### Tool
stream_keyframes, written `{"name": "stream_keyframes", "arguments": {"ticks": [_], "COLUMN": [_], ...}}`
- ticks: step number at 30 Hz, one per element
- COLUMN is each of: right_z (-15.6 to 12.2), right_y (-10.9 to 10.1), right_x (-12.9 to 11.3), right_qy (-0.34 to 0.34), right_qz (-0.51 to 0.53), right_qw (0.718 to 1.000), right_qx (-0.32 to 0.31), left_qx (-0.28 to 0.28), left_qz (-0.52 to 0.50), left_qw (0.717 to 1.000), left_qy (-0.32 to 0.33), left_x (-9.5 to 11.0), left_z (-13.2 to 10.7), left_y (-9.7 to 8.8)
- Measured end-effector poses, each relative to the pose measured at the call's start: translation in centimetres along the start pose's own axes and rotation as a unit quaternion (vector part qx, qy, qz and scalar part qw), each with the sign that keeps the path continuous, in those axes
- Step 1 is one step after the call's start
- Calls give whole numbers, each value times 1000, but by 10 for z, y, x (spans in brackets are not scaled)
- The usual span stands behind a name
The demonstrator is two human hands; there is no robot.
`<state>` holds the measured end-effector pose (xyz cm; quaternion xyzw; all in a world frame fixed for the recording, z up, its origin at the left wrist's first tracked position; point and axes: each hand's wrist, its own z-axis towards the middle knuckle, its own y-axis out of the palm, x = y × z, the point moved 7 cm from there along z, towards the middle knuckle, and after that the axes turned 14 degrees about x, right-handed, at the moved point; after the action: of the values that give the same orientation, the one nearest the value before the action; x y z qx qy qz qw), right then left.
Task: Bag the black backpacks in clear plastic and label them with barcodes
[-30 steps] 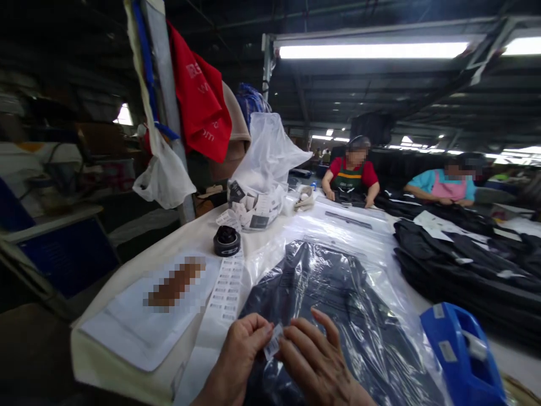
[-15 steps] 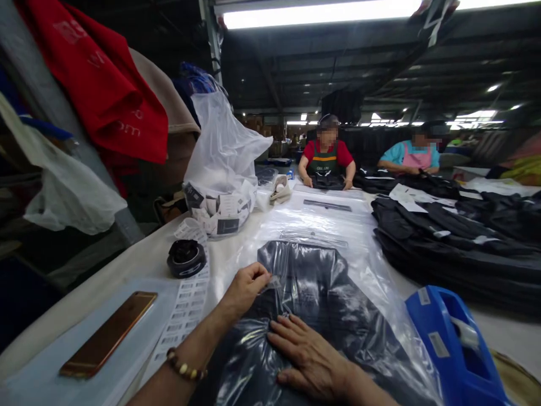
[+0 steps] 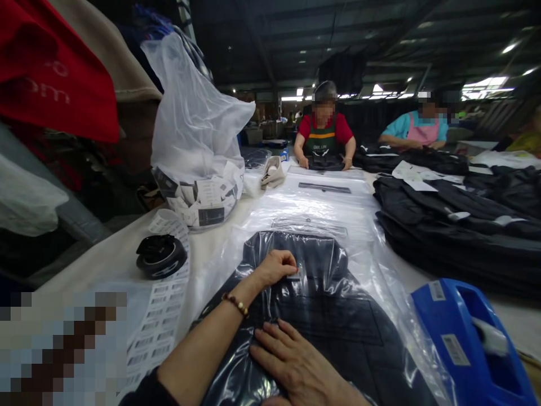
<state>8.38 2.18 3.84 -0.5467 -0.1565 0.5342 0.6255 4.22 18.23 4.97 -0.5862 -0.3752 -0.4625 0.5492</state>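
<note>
A dark folded garment in a clear plastic bag (image 3: 333, 304) lies in front of me on the white table (image 3: 118, 254). My left hand (image 3: 276, 266), with a bead bracelet on the wrist, is curled and pinches a small white sticker (image 3: 295, 276) against the bag near the garment's collar. My right hand (image 3: 296, 363) lies flat with fingers spread on the bag lower down, holding it still. A sheet of barcode stickers (image 3: 158, 318) lies to the left of the bag.
A black tape roll (image 3: 160, 256) and a clear sack of tags (image 3: 198, 163) stand at the left. A blue tape dispenser (image 3: 473, 338) is at the right front. Stacked dark garments (image 3: 456, 225) fill the right side. Two other people (image 3: 323, 135) work at the far end.
My left hand carried the sticker from between both hands forward onto the bag near the collar. My right hand let go and went flat on the bag. The view moved closer.
</note>
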Motion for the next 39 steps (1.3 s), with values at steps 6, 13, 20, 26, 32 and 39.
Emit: {"name": "stream_keyframes", "arguments": {"ticks": [6,13,20,26,32,39], "right_z": [-3,-1,-4,-1,1,0], "right_y": [4,1,5,-3,-6,-11], "right_x": [3,3,6,2,0,-3], "right_qy": [2,27,41,44,66,66], "right_qz": [5,39,60,59,92,92], "right_qw": [999,999,997,997,994,993], "right_qx": [34,9,31,32,0,9], "left_qx": [8,32,44,53,69,94], "left_qz": [52,136,206,249,293,346], "left_qw": [998,990,975,962,948,930], "left_qy": [17,38,66,95,106,87], "left_x": [-13,-20,-17,-13,-10,-5], "left_z": [6,8,4,0,-6,-14], "left_y": [5,6,8,12,15,14]}}
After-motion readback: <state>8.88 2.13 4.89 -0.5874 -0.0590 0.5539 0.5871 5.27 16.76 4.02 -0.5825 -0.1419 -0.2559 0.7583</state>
